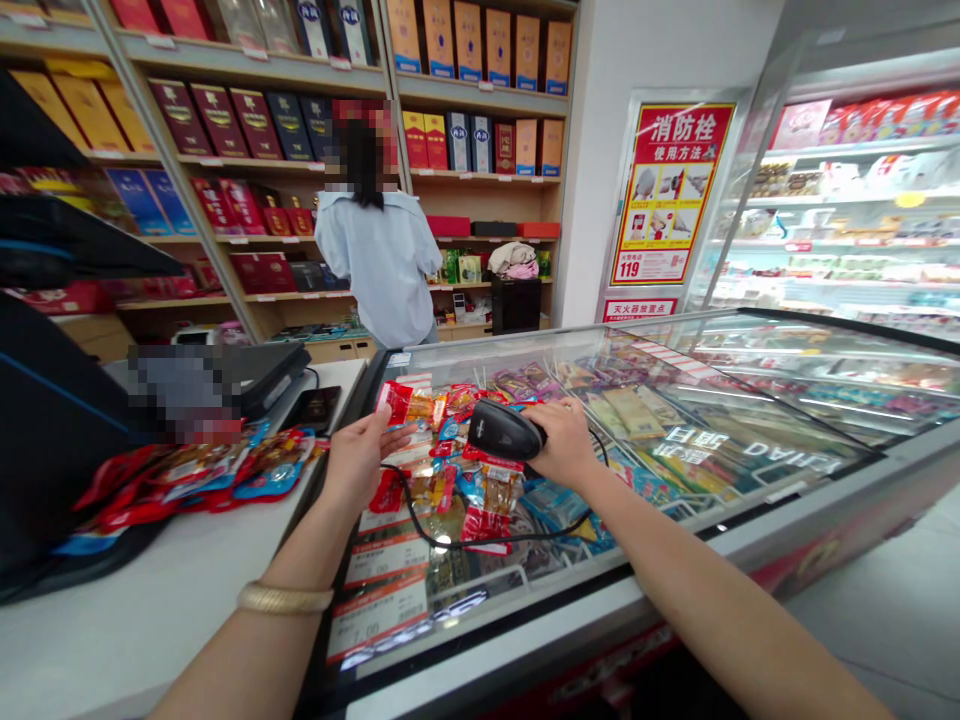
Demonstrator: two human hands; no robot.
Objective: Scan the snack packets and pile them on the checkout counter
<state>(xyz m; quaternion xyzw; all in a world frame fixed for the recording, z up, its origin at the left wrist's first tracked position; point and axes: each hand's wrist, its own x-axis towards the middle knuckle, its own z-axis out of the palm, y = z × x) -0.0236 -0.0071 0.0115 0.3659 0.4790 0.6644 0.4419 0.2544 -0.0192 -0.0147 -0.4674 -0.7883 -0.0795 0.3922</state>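
My right hand [562, 442] is wrapped round a black handheld barcode scanner [501, 430], its head pointing left over a spread of small snack packets [495, 490]. A black cable [487, 544] loops from the scanner across the glass. Between the thumb and fingers of my left hand [367, 450] is a red snack packet [395, 402], held at the left edge of the spread. The loose packets, red, blue and clear with brown contents, lie on the glass lid [465, 610] of a chest freezer.
More snack packets [277, 462] are piled on the white counter [217, 570] at left, near a black phone [319, 408] and a dark monitor [52, 420]. A person [382, 250] stands facing the shelves of boxes [480, 50]. Price tags [386, 580] show on the freezer.
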